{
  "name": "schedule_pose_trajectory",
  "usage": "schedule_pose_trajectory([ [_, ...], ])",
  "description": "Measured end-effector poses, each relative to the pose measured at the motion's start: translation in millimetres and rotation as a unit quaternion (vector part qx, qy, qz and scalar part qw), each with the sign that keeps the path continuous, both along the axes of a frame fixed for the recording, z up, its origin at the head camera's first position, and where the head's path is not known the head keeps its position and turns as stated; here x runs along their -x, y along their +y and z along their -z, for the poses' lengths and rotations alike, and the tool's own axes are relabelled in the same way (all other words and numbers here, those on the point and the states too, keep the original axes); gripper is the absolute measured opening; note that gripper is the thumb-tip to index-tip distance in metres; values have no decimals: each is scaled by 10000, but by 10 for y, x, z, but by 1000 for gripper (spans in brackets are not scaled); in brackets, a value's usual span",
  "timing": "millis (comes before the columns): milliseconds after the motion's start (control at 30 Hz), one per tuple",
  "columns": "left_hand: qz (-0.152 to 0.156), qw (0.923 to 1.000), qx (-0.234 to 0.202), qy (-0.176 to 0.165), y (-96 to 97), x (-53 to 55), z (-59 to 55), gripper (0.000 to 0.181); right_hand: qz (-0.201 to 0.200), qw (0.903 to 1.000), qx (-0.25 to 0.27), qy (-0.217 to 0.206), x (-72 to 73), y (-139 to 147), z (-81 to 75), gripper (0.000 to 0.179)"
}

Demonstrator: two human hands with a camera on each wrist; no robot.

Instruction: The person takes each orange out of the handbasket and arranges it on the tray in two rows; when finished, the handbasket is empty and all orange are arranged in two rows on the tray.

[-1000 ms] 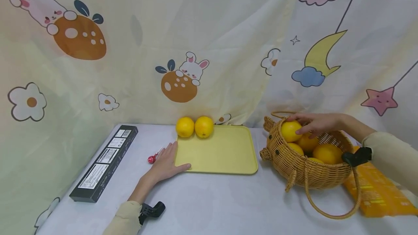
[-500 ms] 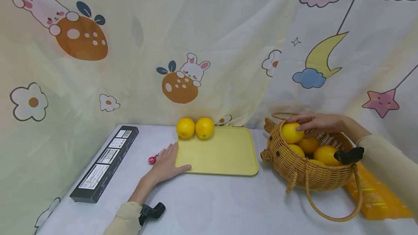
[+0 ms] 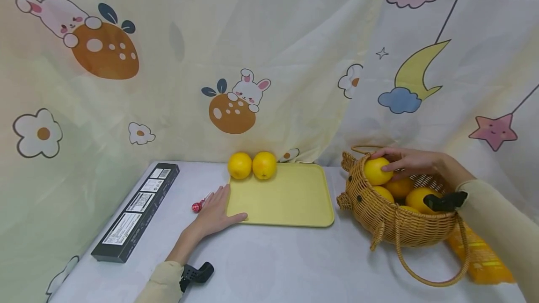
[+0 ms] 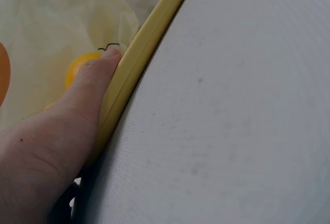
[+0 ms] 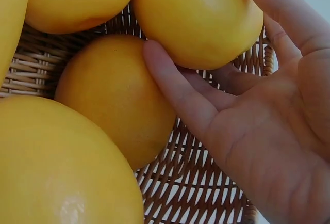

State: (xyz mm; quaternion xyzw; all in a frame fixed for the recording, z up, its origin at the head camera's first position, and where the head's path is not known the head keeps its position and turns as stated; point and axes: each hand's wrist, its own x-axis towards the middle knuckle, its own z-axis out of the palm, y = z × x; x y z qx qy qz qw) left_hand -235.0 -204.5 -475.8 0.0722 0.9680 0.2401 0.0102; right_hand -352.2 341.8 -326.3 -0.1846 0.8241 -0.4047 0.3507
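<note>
At the right stands a wicker basket [image 3: 404, 230] shaped like a pig, holding several oranges. My right hand [image 3: 410, 161] reaches over its far rim and grips the topmost orange [image 3: 376, 172] near the pig's face. In the right wrist view, the thumb lies on one side of this orange [image 5: 206, 20] and the fingers curl beneath it, one fingertip against a lower orange [image 5: 116, 97]. My left hand [image 3: 215, 213] rests flat over the left edge of the yellow tray [image 3: 290, 202], thumb along its near rim. Two oranges [image 3: 264, 165] sit side by side at the tray's far left corner.
A red lollipop [image 3: 197, 207] lies just left of my left hand. The long black box [image 3: 136, 212] is along the table's left side. An orange packet [image 3: 482, 258] lies beside the basket, partly under my right forearm. A printed curtain [image 3: 307, 83] hangs behind the table.
My right forearm has swung left and nearer the basket, covering more of the packet. The right fingers have shifted around the topmost orange. My left hand stays in place on the tray.
</note>
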Motion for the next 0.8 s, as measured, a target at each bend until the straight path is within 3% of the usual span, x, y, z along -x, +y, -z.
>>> schedule_pose_trajectory([
  [800, 9, 10000, 21, -16, -5, 0, 8, 118, -252, 9989, 401, 8, -34, 25, 96, 36],
])
